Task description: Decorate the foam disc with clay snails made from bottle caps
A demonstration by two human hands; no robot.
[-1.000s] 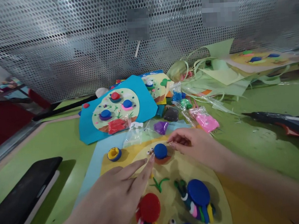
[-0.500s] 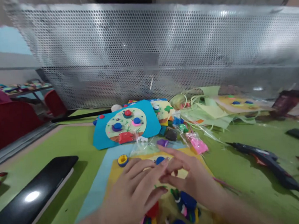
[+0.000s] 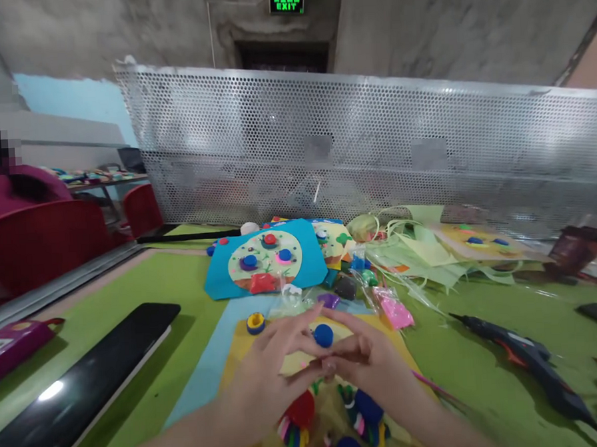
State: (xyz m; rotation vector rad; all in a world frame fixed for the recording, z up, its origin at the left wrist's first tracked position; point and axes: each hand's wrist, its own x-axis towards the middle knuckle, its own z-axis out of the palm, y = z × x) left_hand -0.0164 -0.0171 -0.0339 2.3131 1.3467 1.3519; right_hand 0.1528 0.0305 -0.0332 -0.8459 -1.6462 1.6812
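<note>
My left hand and my right hand meet fingertip to fingertip over a yellow craft sheet. The thumbs and bent fingers press together; whatever is between them is hidden or too small to name. Both index fingers reach forward and nearly touch. Framed between the hands, a blue clay disc shows on the sheet. Below my wrists are a red clay piece and a blue clay piece, with coloured clay strips under them. A blue-and-yellow clay ring sits at the sheet's upper left corner.
Behind lies a blue card with clay decorations. Clay packets, including a pink one, are scattered near it. A black phone-like slab lies left, a glue gun right. A perforated metal screen stands behind; a person in pink sits far left.
The view has tilted up, bringing an exit sign into sight. My left hand has turned, its index finger now pointing forward, and the blue disc between the hands shows more fully.
</note>
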